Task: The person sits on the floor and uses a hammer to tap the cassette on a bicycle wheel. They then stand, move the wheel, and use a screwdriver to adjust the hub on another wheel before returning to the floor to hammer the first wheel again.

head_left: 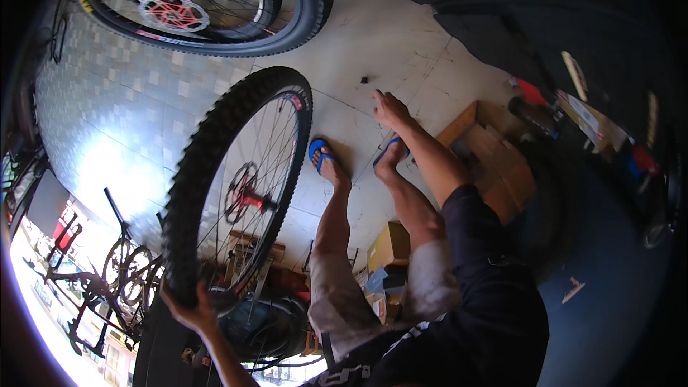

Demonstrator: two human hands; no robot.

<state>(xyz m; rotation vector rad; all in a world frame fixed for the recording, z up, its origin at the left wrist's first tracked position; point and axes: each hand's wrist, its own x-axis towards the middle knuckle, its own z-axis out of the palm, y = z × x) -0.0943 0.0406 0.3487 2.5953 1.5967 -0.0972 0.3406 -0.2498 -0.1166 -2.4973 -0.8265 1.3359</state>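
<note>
Several bicycles (89, 281) crowd together at 8 o'clock, dark against a bright opening, while at 9 o'clock a white glare washes over the tiled floor (61, 100). At 11 o'clock I see at least two overlapping wheels (173, 13), the upper one showing a silver disc rotor with a red centre.

Between 7 and 8 o'clock, my left hand (188, 310) grips the near end of a loose bicycle wheel (247, 196). Those fingers curl about its knobbly black tyre (188, 193), which hides part of them. The wheel itself is at 9 o'clock, tilted up on its edge, with a red hub (254, 201) among the spokes; I cannot tell whether the tyre touches the floor.

Close to the middle, my feet are in blue sandals (316, 146). At 12 o'clock a small black piece (364, 80) lies on the floor, just beyond the fingertips of my right hand (392, 110). That hand reaches out at 1 o'clock, well apart from the wheel, its fingers loosely spread and a little bent, holding nothing I can see. At 5 o'clock a yellowish box (389, 245) shows between my legs. Last, at 3 o'clock, a brown cardboard box (502, 175) sits beside my right forearm.
</note>
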